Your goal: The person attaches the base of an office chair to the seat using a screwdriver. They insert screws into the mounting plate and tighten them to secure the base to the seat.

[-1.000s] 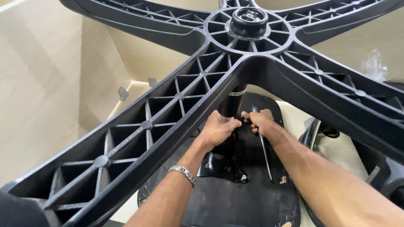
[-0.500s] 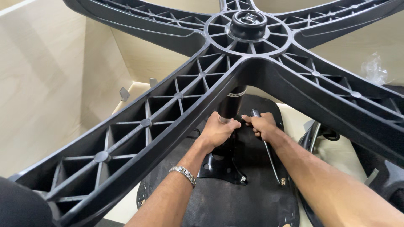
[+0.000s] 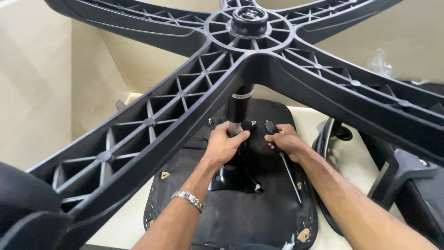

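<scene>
Cream walls (image 3: 41, 78) and a pale floor (image 3: 344, 159) surround the upturned black seat underside (image 3: 249, 217) I'm working over. From its middle rises the gas-lift column (image 3: 239, 109), with the five-armed chair base (image 3: 194, 88) spread above it. My left hand (image 3: 224, 146) is wrapped closed around the column's lower part. My right hand (image 3: 284, 139), just right of the column, grips a screwdriver (image 3: 286, 164) whose shaft slants down across the seat.
</scene>
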